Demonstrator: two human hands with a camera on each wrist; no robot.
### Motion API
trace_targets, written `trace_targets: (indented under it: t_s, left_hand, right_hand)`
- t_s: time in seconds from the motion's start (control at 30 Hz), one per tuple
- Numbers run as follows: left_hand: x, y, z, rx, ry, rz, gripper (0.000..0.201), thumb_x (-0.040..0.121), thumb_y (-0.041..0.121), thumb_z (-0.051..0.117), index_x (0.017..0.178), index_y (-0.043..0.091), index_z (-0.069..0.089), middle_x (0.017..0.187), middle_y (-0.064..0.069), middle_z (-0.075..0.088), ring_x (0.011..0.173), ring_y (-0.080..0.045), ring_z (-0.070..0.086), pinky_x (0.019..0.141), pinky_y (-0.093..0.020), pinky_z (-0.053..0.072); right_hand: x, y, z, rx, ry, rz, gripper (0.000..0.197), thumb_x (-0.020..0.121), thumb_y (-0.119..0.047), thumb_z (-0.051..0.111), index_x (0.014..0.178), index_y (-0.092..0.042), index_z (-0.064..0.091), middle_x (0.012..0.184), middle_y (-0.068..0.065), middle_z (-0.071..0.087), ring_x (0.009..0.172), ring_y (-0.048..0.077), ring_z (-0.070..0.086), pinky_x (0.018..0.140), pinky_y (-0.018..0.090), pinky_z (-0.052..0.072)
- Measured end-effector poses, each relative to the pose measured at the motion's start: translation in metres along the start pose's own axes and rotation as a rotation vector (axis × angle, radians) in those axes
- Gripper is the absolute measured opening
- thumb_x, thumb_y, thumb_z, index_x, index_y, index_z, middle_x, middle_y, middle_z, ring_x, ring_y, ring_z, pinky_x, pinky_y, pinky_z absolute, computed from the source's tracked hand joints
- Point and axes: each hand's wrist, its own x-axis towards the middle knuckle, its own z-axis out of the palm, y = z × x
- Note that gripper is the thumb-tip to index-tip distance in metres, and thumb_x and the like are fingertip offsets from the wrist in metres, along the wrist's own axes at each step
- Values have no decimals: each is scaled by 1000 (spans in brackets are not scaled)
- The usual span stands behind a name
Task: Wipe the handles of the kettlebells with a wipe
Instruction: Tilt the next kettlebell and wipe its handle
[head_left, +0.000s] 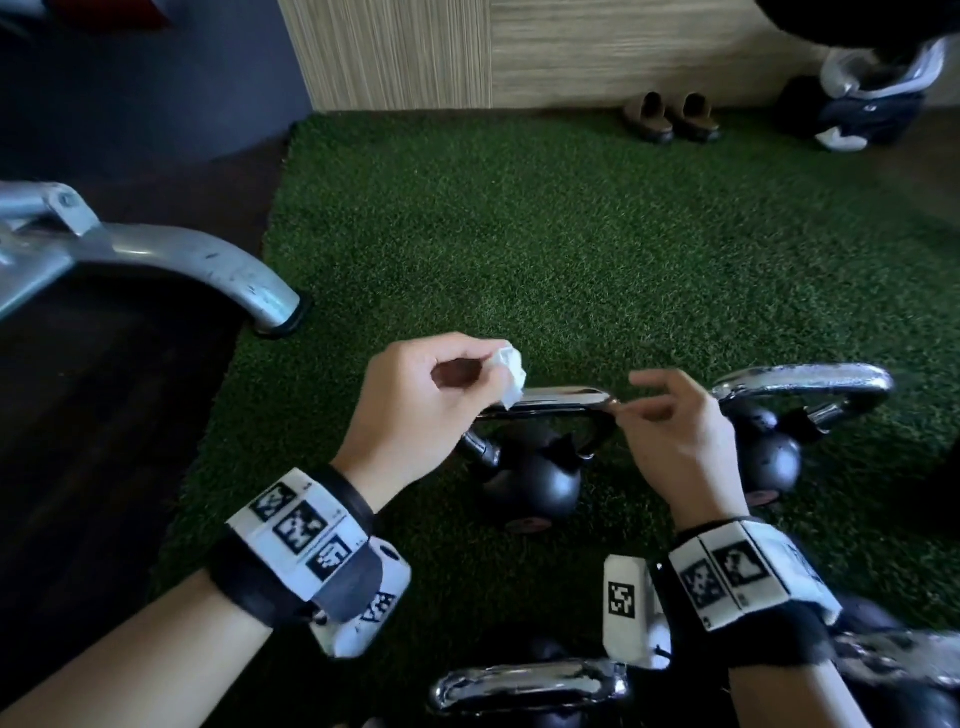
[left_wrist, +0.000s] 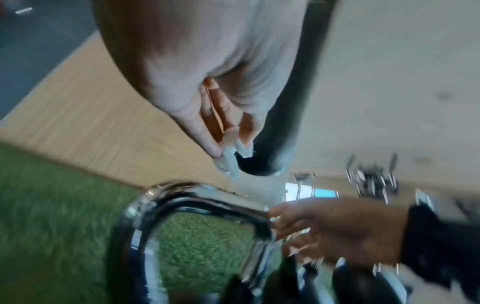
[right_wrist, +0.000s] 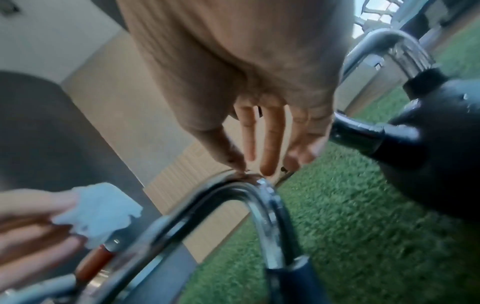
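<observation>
On the green turf mat (head_left: 571, 234), near its front edge, the left hand (head_left: 415, 400) pinches a crumpled white wipe (head_left: 511, 371) between thumb and fingers, pressing it on the left end of the chrome handle (head_left: 561, 399) of the middle kettlebell (head_left: 530, 480). The right hand (head_left: 675, 431) has its grip loose, fingers partly curled, thumb and forefinger tips touching the handle's right end. A second kettlebell (head_left: 769, 457) stands just right of it; another handle (head_left: 524, 686) lies at the mat's front edge.

Your crumpled white wipe (head_left: 511, 375) rests on the left end of the middle kettlebell's (head_left: 530, 480) upright chrome handle (head_left: 561, 399).
</observation>
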Motion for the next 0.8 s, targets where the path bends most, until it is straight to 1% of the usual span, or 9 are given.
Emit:
trace_targets:
  t_s: [0.1, 0.17, 0.23, 0.3, 0.37, 0.43, 0.5, 0.63, 0.8]
  left_hand:
    - [4, -5, 8, 308, -91, 211, 7, 89, 13, 73, 90, 16, 80, 90, 7, 78, 88, -5, 74, 80, -26, 59]
    - [6, -9, 16, 425, -200, 237, 11, 92, 17, 66, 92, 18, 77, 89, 5, 77, 85, -12, 74, 80, -33, 59]
    - [9, -13, 23, 454, -252, 265, 15, 95, 20, 62, 95, 15, 76, 94, 1, 77, 92, -18, 74, 84, -37, 59]
    - [8, -12, 27, 458, -289, 277, 16, 97, 21, 61, 94, 13, 74, 97, 0, 77, 94, -20, 74, 83, -40, 59]
    - [4, -15, 23, 429, -258, 282, 15, 97, 21, 63, 93, 13, 76, 95, -2, 77, 92, -18, 74, 82, -40, 60]
    - [2, -24, 9, 371, -154, 211, 12, 96, 23, 70, 96, 19, 81, 93, 7, 80, 83, -13, 75, 76, -36, 60]
    - [-2, -33, -7, 324, -68, 144, 14, 93, 23, 76, 106, 23, 83, 101, 17, 79, 80, -4, 76, 74, -31, 61]
    - [-15, -44, -14, 321, -93, 260, 24, 89, 12, 80, 113, 14, 79, 119, 9, 75, 111, 3, 69, 98, -20, 56]
    - [-27, -80, -20, 65, 31, -32, 28, 90, 10, 78, 118, 11, 77, 116, 6, 76, 109, -5, 73, 96, -30, 59]
  right_hand:
    - [13, 25, 7, -235, -178, 112, 28, 77, -18, 78, 103, -27, 72, 86, -5, 71, 84, 17, 65, 76, 24, 45]
    - [17, 42, 21, -203, -336, 186, 47, 62, -32, 88, 107, -27, 75, 90, -6, 75, 89, 17, 69, 84, 29, 54]
    - [18, 57, 37, -97, -375, 223, 64, 43, -49, 90, 102, -30, 76, 89, -8, 78, 92, 17, 73, 91, 37, 58]
    - [18, 67, 51, -52, -364, 203, 45, 47, -48, 95, 85, -35, 73, 85, -7, 77, 90, 18, 74, 87, 36, 58]
    - [15, 70, 55, -6, -323, 180, 33, 57, -41, 97, 77, -36, 71, 80, -8, 77, 84, 14, 73, 79, 32, 57]
    - [13, 72, 55, 52, -316, 150, 31, 61, -36, 97, 79, -35, 72, 77, -10, 77, 80, 8, 73, 72, 27, 52]
    - [10, 71, 53, 84, -330, 129, 32, 64, -33, 96, 85, -34, 72, 82, -11, 78, 81, 4, 72, 69, 22, 49]
    - [8, 73, 57, 136, -345, 97, 37, 67, -30, 95, 97, -37, 77, 92, -14, 79, 93, 5, 72, 90, 35, 58]
    - [8, 77, 58, 157, -336, 69, 36, 67, -30, 94, 96, -43, 76, 94, -15, 78, 96, 6, 73, 95, 42, 59]
